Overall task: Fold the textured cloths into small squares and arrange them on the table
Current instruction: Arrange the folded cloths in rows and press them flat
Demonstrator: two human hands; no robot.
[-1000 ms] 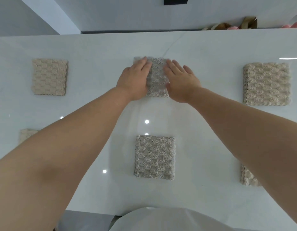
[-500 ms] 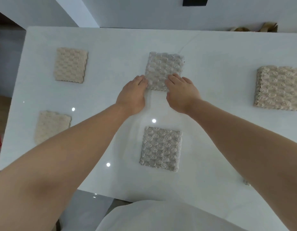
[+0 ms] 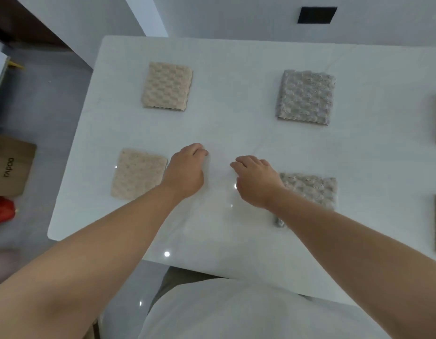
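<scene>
White tabletop (image 3: 236, 118) holds our folded squares well apart: far beige cloth (image 3: 166, 86), near beige cloth (image 3: 138, 174) just beside our left hand (image 3: 185, 172), far grey cloth (image 3: 305, 97), and near grey cloth (image 3: 314, 188) partly hidden under our right forearm (image 3: 334, 231), with our right hand (image 3: 257, 182) and the left alike loosely curled, holding nothing.

A brown cardboard box (image 3: 10, 167) printed "rapoo" stands on the grey floor (image 3: 40, 106), a red object (image 3: 1, 210) just beside it; a black rectangle (image 3: 316, 15) on the wall (image 3: 236, 15)

On the white glossy table (image 3: 236, 57) a beige folded cloth square (image 3: 166, 85) lies behind a second beige square (image 3: 138, 173); rightward, a grey folded cloth square (image 3: 305, 97) behind a second grey square (image 3: 312, 189).
</scene>
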